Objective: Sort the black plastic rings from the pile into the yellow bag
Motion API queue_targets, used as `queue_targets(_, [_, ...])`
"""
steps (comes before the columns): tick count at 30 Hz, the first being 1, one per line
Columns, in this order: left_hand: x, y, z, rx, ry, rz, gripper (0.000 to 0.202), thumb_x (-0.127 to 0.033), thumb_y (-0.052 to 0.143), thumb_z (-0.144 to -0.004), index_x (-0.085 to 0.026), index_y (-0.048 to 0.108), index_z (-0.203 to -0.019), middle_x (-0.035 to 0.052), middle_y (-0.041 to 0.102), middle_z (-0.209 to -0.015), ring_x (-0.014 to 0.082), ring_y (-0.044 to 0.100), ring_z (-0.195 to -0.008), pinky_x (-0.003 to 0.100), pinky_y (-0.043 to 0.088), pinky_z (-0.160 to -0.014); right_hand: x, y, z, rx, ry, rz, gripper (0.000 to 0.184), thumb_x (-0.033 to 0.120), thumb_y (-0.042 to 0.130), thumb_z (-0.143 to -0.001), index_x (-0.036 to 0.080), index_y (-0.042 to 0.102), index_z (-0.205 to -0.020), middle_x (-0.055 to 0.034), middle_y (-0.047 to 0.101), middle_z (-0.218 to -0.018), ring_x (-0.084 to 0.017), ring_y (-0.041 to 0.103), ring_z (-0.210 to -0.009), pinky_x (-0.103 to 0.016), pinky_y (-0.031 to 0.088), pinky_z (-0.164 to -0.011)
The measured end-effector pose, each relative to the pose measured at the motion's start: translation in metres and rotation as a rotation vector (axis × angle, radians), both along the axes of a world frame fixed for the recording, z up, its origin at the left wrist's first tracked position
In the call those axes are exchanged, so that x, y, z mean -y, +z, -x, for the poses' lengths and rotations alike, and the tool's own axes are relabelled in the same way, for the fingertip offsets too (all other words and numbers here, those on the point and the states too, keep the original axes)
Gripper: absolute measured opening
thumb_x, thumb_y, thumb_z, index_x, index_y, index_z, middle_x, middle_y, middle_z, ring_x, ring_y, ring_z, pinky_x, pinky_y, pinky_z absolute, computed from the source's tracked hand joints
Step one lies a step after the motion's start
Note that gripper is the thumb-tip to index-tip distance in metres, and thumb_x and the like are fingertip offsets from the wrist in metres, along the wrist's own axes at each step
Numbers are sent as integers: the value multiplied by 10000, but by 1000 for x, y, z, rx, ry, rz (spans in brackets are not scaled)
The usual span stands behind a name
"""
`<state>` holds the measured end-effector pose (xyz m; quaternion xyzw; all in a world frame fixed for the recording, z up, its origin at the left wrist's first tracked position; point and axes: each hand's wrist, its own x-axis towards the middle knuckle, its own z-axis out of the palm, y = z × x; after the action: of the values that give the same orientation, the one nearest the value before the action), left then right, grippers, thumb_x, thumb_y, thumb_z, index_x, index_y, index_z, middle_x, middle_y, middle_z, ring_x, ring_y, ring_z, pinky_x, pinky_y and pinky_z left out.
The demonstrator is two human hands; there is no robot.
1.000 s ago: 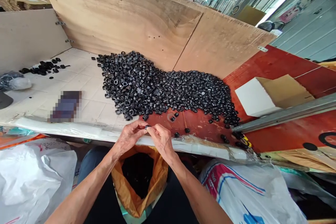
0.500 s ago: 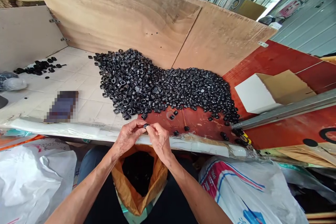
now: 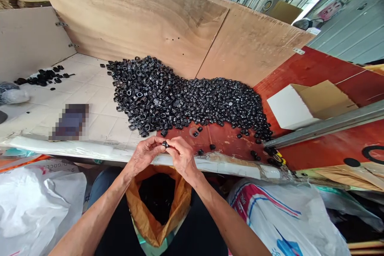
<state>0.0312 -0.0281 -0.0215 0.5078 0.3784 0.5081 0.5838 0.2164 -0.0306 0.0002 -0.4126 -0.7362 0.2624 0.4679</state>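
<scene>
My left hand (image 3: 145, 154) and my right hand (image 3: 182, 156) meet at the table's front edge, both pinching a small black ring (image 3: 165, 144) between their fingers. Just beyond them spreads a large heap of similar glossy black rings (image 3: 180, 102), lying over white tile (image 3: 99, 124) and red-brown plywood (image 3: 222, 138). A few loose rings (image 3: 212, 147) lie apart near my right hand. Below my hands, an orange sack (image 3: 158, 204) gapes open, its dark inside hidden.
Plywood boards (image 3: 144, 16) stand behind the heap. An open cardboard box (image 3: 312, 104) and a metal rail (image 3: 324, 126) lie to the right, with a smaller cluster of black parts (image 3: 45, 77) at left. White woven sacks (image 3: 39, 204) sit on both sides below the table edge.
My hands have drawn closer together around the small ring, and my fingers now cover more of it. The view has shifted slightly; the heap has not visibly changed.
</scene>
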Motion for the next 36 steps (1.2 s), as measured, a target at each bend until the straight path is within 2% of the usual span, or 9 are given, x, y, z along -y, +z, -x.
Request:
queue_targets(5, [1, 0, -2, 32, 25, -17, 311, -406, 849, -848, -182, 769, -1050, 27, 763, -891, 149, 678, -782, 258, 551, -742, -1, -4, 1, 20, -65, 84, 143, 287, 619, -993, 213, 740, -971, -50, 728, -891, -176, 673, -753, -275, 519, -690])
queue_targets(9, [4, -4, -3, -32, 13, -84, 249, -376, 801, -906, -183, 756, -1057, 25, 745, -901, 144, 668, -809, 254, 538, -764, 0, -9, 5, 195, -183, 69, 429, 359, 457, -1088, 222, 609, -711, -6, 590, -626, -153, 542, -576, -275, 444, -628])
queue_targets(13, [5, -3, -5, -20, 11, -77, 269, -406, 785, -917, -186, 741, -1067, 35, 758, -928, 161, 688, -837, 277, 553, -799, 7, -4, 5, 146, -162, 90, 325, 392, 494, -1074, 204, 694, -900, -23, 670, -755, -152, 583, -652, -266, 461, -668])
queue_targets(17, [5, -1, -5, -13, 26, -67, 289, -434, 798, -903, -188, 740, -1042, 33, 754, -918, 163, 690, -827, 280, 551, -798, 11, 4, 2, 104, -143, 152, 372, 416, 564, -1025, 203, 636, -729, 10, 597, -637, -129, 481, -560, -264, 419, -596])
queue_targets(21, [5, -2, -4, 11, 23, -56, 309, -447, 798, -903, -184, 735, -1053, 41, 753, -927, 172, 697, -844, 285, 551, -804, 9, 9, 1, 59, -107, 185, 246, 422, 643, -958, 199, 700, -874, 1, 670, -743, -142, 564, -634, -261, 468, -645])
queue_targets(27, [5, -3, -4, 21, 10, -49, 307, -431, 803, -900, -177, 742, -1062, 43, 763, -935, 166, 702, -843, 281, 551, -814, 8, 6, 1, 57, -117, 182, 220, 409, 649, -940, 202, 719, -909, -27, 719, -809, -172, 637, -702, -265, 490, -652])
queue_targets(30, [4, -1, -5, 43, 34, -48, 318, -427, 819, -883, -174, 741, -1058, 35, 754, -898, 160, 697, -810, 273, 553, -787, 9, 6, 3, 73, -141, 191, 276, 413, 615, -968, 204, 690, -805, -4, 665, -686, -155, 593, -613, -262, 475, -620])
queue_targets(34, [9, 3, -5, 45, 1, -49, 315, -438, 806, -888, -164, 737, -1028, 53, 761, -910, 177, 710, -829, 291, 566, -803, 15, 9, 3, 47, -108, 148, 206, 356, 606, -969, 204, 732, -1026, -49, 751, -914, -184, 678, -787, -285, 529, -728])
queue_targets(36, [16, 5, -5, 12, -13, -46, 305, -439, 777, -911, -166, 733, -1040, 55, 763, -914, 182, 710, -832, 297, 570, -801, 20, 9, 2, 29, -106, 183, 184, 343, 619, -949, 209, 729, -1011, -49, 753, -909, -189, 687, -796, -287, 542, -728])
